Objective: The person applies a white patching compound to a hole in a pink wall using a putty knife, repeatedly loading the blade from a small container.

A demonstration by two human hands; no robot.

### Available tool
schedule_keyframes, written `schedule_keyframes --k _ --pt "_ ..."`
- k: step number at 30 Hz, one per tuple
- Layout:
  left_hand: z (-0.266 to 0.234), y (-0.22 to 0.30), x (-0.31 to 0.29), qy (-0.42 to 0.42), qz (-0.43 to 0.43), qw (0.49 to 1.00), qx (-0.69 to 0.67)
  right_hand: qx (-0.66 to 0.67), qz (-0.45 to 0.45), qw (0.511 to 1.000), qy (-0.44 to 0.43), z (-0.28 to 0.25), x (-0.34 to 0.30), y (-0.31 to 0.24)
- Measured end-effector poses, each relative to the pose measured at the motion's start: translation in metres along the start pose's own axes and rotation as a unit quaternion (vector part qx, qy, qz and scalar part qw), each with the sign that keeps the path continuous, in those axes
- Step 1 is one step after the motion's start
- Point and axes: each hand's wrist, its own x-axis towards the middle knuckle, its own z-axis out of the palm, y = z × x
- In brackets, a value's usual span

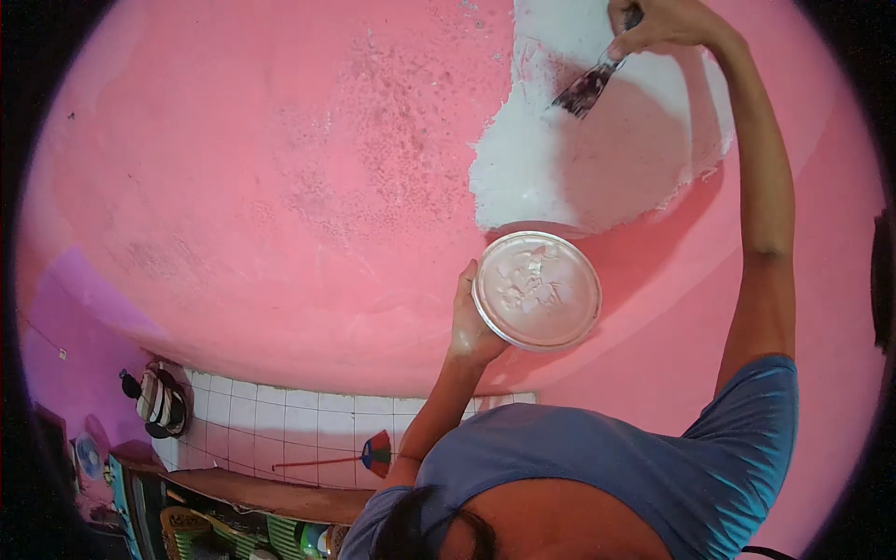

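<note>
My right hand (pixel 653 23) reaches up to the wall and grips a putty knife (pixel 590 86) by its dark handle. The blade is smeared and points down and left over a patch of white filler (pixel 518 159) on the pink wall (pixel 233 168); whether it touches the surface I cannot tell. Lower down, my left hand (pixel 474 322) holds a round tub lid (pixel 539 291) from below and its left side. Pale, lumpy filler (pixel 537 278) covers the inside of the lid. Left of the white patch, the wall is speckled with dark, worn spots.
A red-handled broom (pixel 375 455) lies on the white tiled floor (pixel 303 411). A bag (pixel 161 401) stands by the wall at the left. A shelf unit with green baskets (pixel 238 534) is at the lower left, near a fan (pixel 88 455).
</note>
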Motion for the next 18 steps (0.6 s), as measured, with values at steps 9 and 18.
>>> schedule_keyframes --k 9,18 --pt "-0.003 0.003 0.0 0.006 -0.008 1.0 -0.012 -0.068 -0.162 0.98 0.097 0.084 0.017 -0.028" --pt "-0.009 0.0 0.003 -0.057 -0.024 0.996 -0.057 -0.141 -0.022 0.988 0.056 0.006 0.002 -0.009"
